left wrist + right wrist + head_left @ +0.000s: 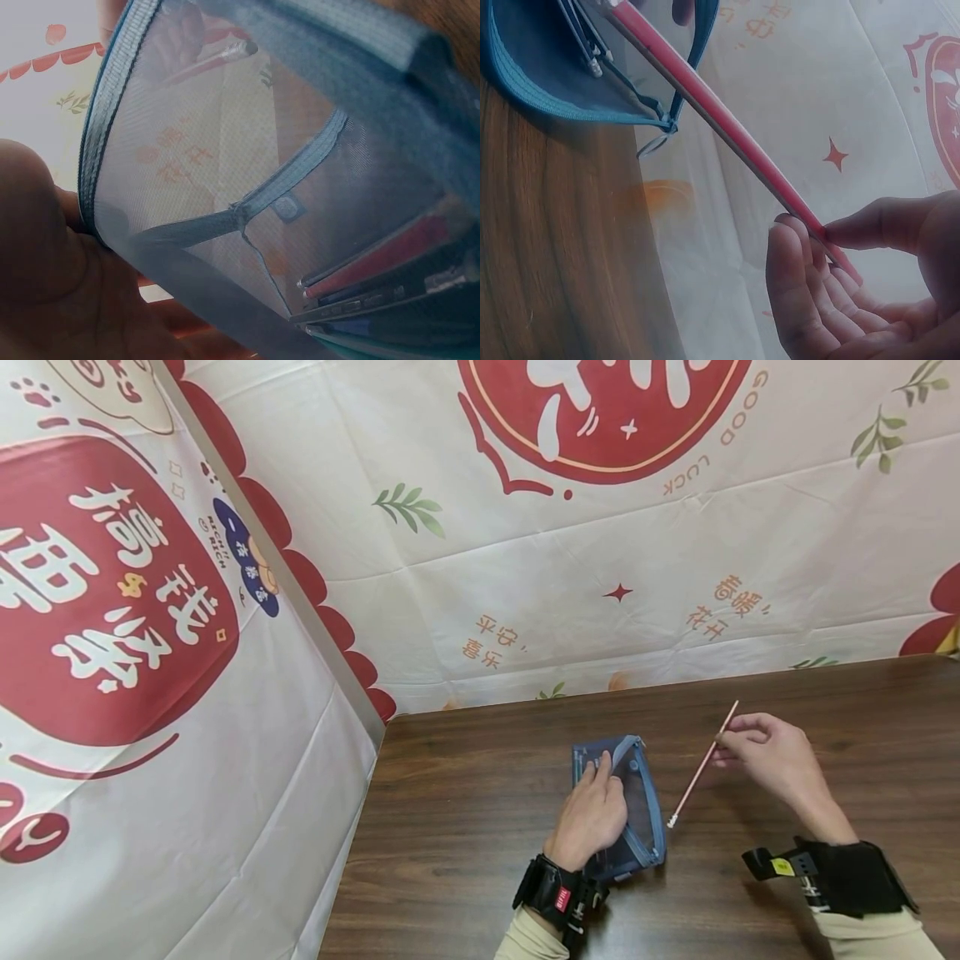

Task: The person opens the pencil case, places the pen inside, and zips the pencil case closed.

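Note:
A blue mesh pencil case (643,793) stands unzipped on the table, its mouth facing right. My left hand (592,810) holds it by its left side, thumb and fingers at the zip edge in the left wrist view. Several pencils (382,259) lie inside, one of them pink, seen through the mesh. In my right hand (776,760) a pink pencil (701,777) is pinched between thumb and fingertips near one end. The pencil slants down to the left, its pale eraser end close to the case's open mouth.
The dark wooden table (450,810) reaches back to a white printed cloth (420,610) hung behind it. Another printed cloth (225,793) hangs along the left side. Both wrists wear black camera straps (855,877).

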`<state>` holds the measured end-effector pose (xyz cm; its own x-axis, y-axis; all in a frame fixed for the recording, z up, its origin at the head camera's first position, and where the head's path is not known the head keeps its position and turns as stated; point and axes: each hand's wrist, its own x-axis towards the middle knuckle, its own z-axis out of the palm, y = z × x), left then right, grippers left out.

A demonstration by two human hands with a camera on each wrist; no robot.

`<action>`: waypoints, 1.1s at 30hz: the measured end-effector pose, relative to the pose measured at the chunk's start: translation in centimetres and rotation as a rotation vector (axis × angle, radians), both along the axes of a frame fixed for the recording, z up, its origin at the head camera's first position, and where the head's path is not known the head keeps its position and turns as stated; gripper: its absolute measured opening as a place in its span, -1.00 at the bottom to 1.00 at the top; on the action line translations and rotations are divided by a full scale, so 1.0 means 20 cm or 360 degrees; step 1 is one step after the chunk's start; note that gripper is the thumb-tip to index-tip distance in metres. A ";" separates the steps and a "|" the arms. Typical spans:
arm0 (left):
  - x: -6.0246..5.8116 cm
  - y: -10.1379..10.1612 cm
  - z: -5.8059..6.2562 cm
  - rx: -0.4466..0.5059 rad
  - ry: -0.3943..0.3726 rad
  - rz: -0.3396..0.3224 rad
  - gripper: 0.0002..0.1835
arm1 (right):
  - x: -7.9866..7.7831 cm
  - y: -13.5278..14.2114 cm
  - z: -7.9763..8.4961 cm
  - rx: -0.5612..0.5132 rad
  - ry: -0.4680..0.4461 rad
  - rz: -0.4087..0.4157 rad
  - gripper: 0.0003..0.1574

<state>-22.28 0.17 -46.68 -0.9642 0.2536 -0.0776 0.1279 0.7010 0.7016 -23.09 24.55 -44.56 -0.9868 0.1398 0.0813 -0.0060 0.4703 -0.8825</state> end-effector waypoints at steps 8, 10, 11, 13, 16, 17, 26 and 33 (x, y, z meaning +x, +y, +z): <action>0.00 0.01 -0.01 0.0004 -0.0011 0.0015 -0.43 | -0.01 -0.03 -0.01 -0.0107 0.0033 -0.0019 -0.46; 0.00 0.01 -0.01 0.0005 -0.0008 0.0013 -0.44 | -0.01 -0.04 -0.01 -0.0117 0.0042 -0.0015 -0.47; 0.00 0.01 0.00 0.0007 -0.0007 0.0011 -0.43 | -0.01 -0.05 -0.01 -0.0126 0.0045 -0.0012 -0.47; 0.00 0.01 0.00 0.0007 -0.0004 0.0005 -0.43 | -0.01 -0.06 -0.01 -0.0129 0.0059 0.0000 -0.48; 0.00 0.00 0.00 0.0005 0.0010 -0.0002 -0.44 | -0.01 -0.08 -0.01 -0.0147 0.0063 0.0015 -0.49; 0.00 0.00 0.00 0.0001 0.0013 -0.0003 -0.43 | -0.01 -0.08 -0.01 -0.0156 0.0061 0.0024 -0.49; 0.00 0.00 0.00 -0.0015 0.0020 0.0009 -0.44 | -0.02 -0.12 -0.03 -0.0228 0.0051 0.0072 -0.54; 0.00 0.01 0.00 -0.0009 0.0001 0.0015 -0.44 | -0.02 -0.15 -0.04 -0.0232 0.0029 0.0100 -0.53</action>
